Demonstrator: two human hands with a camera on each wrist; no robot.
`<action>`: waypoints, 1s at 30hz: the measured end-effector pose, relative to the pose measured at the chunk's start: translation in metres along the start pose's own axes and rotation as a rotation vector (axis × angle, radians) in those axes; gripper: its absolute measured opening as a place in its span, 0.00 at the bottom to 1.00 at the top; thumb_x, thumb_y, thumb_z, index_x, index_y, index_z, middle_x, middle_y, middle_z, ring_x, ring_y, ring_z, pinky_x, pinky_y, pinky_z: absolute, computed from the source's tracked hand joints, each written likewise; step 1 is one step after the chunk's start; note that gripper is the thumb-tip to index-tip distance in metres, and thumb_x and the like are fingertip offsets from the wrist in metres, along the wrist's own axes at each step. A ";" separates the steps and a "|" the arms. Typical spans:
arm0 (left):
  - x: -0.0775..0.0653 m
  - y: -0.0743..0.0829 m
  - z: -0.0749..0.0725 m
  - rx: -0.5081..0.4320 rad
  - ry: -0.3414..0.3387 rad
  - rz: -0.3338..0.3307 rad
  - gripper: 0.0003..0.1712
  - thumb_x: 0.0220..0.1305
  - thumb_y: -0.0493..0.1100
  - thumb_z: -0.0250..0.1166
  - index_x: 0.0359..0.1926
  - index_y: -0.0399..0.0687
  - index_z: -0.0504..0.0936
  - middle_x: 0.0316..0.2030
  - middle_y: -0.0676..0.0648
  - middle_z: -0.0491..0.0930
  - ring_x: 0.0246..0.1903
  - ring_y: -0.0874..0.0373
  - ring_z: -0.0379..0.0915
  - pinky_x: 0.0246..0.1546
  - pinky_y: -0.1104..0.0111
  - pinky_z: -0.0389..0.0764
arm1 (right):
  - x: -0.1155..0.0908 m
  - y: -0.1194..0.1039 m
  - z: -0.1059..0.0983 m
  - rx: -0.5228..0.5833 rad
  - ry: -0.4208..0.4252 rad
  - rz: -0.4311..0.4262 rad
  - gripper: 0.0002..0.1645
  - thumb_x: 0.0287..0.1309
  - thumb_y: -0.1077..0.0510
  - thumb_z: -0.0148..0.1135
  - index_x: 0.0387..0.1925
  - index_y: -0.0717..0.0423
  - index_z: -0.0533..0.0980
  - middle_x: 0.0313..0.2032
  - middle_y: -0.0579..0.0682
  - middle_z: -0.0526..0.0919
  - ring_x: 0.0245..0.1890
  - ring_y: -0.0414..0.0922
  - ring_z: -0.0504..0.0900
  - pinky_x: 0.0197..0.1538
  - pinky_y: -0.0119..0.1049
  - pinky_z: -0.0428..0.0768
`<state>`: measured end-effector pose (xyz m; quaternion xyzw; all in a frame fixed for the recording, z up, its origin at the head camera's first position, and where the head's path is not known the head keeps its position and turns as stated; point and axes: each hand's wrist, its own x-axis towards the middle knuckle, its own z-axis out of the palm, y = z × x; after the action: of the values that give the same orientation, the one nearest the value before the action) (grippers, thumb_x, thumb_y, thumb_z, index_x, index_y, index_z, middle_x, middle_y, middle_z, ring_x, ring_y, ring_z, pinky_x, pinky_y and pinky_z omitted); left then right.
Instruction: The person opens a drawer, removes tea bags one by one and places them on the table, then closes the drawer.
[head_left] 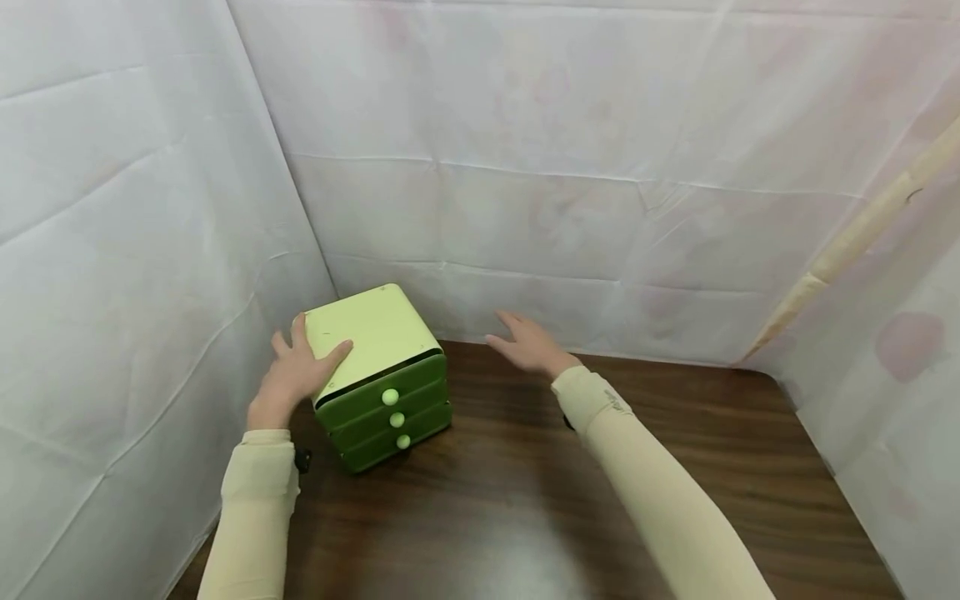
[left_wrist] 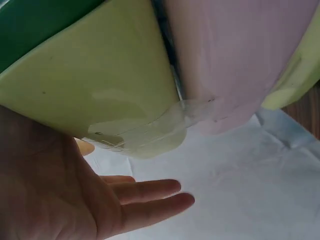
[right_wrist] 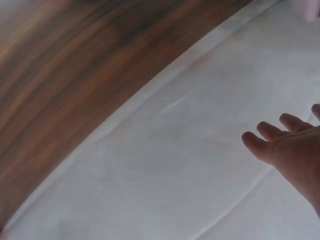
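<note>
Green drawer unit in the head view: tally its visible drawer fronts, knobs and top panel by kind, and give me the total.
Dark green drawer fronts: 3
Pale green knobs: 3
Pale green top panel: 1
Total: 7

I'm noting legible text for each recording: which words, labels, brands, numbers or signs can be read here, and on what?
None can be read in any view.
Right sleeve, near the cuff: a small dark mark, possibly lettering, too small and blurred to read.
Three-drawer mini cabinet: no lettering seen, only a tiny dark line on its top, too small to make out.
</note>
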<state>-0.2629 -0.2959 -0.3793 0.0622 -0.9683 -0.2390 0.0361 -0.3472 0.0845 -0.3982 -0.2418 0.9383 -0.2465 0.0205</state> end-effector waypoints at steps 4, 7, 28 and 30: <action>-0.007 -0.003 0.002 -0.050 -0.028 -0.015 0.62 0.54 0.80 0.40 0.67 0.55 0.13 0.63 0.19 0.21 0.45 0.17 0.60 0.43 0.32 0.65 | 0.011 -0.029 0.006 0.011 -0.005 -0.056 0.39 0.67 0.34 0.36 0.71 0.47 0.49 0.70 0.49 0.54 0.68 0.47 0.51 0.68 0.46 0.54; -0.011 -0.005 0.000 -0.074 -0.028 -0.026 0.62 0.54 0.80 0.41 0.66 0.56 0.12 0.63 0.21 0.17 0.46 0.16 0.58 0.44 0.31 0.64 | 0.017 -0.046 0.011 0.054 -0.010 -0.103 0.37 0.68 0.35 0.32 0.71 0.48 0.49 0.70 0.49 0.55 0.68 0.45 0.50 0.68 0.44 0.53; -0.022 -0.016 0.011 -0.564 -0.002 -0.054 0.53 0.63 0.67 0.48 0.68 0.51 0.22 0.66 0.21 0.29 0.65 0.33 0.37 0.64 0.43 0.47 | 0.016 -0.097 0.045 0.216 -0.088 -0.279 0.37 0.69 0.37 0.35 0.71 0.50 0.49 0.71 0.47 0.53 0.68 0.41 0.49 0.68 0.42 0.54; -0.024 -0.014 0.014 -0.592 0.018 -0.067 0.51 0.64 0.66 0.47 0.68 0.52 0.24 0.67 0.23 0.29 0.65 0.34 0.37 0.64 0.44 0.48 | 0.015 -0.097 0.049 0.222 -0.091 -0.281 0.36 0.69 0.37 0.34 0.72 0.50 0.49 0.71 0.46 0.52 0.69 0.41 0.49 0.68 0.41 0.53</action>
<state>-0.2389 -0.2983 -0.3992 0.0831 -0.8536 -0.5115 0.0532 -0.3096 -0.0190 -0.3944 -0.3774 0.8604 -0.3381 0.0547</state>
